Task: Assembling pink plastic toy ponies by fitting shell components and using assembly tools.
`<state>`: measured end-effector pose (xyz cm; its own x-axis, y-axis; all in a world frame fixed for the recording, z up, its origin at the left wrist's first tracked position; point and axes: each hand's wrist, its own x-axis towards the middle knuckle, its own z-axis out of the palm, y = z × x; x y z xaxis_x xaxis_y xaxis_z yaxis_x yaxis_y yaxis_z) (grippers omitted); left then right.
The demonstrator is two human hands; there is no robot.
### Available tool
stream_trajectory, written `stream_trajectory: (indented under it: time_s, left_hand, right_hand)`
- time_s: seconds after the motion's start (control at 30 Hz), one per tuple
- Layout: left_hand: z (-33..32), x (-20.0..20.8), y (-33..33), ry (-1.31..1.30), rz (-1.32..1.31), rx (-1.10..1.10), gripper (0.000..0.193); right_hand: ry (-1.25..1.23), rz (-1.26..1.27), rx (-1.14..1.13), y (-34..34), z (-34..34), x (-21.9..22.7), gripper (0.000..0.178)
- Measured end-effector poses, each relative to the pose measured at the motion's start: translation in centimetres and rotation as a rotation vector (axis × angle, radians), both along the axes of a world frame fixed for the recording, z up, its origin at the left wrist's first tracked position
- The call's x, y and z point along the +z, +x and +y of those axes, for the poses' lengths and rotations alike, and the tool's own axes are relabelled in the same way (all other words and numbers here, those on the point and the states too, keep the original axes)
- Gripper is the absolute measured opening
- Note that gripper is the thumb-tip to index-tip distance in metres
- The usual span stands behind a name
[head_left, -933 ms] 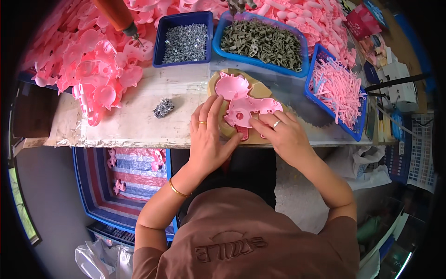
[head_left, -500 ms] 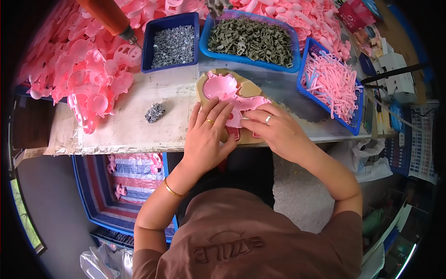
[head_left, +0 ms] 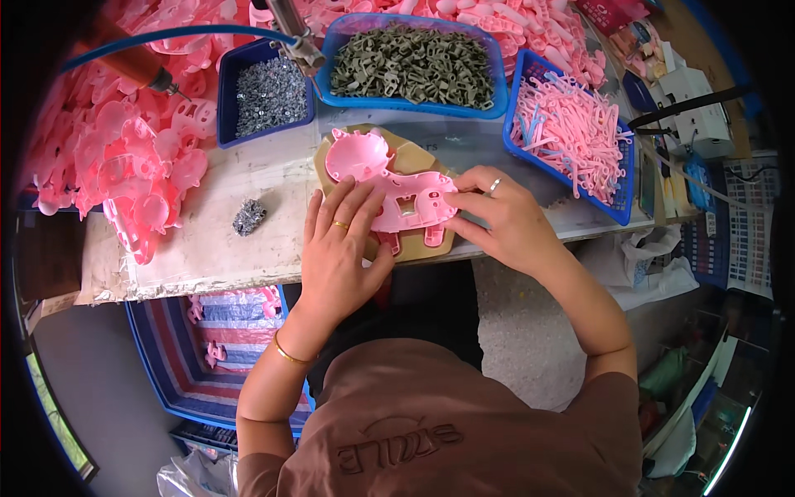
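A pink plastic animal-shaped shell (head_left: 396, 192) lies on a tan wooden jig (head_left: 418, 153) at the bench's front edge. My left hand (head_left: 338, 248) rests flat on the shell's left side, fingers spread over it. My right hand (head_left: 501, 217) presses on its right end with the fingertips. Both hands wear a ring.
Behind the jig stand blue trays: small metal screws (head_left: 267, 93), grey-green plastic parts (head_left: 414, 60), pink strips (head_left: 573, 132). A heap of pink shells (head_left: 132, 166) fills the left. A small screw pile (head_left: 248, 217) lies on the bench. A hanging air screwdriver (head_left: 294, 37) is above.
The view has shifted, so the bench sits lower and more central in the picture. Both hands stay on the pink shell, the left one now flatter over it.
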<state>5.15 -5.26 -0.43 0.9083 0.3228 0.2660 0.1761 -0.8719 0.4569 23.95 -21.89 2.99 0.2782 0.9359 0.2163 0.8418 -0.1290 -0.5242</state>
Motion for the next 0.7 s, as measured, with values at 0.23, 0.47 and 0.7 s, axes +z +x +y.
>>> stream_trajectory:
  time_s: [0.23,0.47,0.7]
  left_hand:
    - [0.0,-0.2,-0.2,0.032,0.029,-0.004,0.06]
    - [-0.2,1.4,0.3,0.029,0.023,-0.008,0.053]
    - [0.0,1.9,0.7,-0.007,-0.077,0.012,0.039]
  right_hand:
    - [-0.111,-0.094,0.055,0.1,0.8,0.7,0.02]
    - [0.074,-0.021,-0.103,7.2,7.4,1.8,0.016]
    - [0.173,-0.459,-0.273,9.7,12.3,-1.6,0.017]
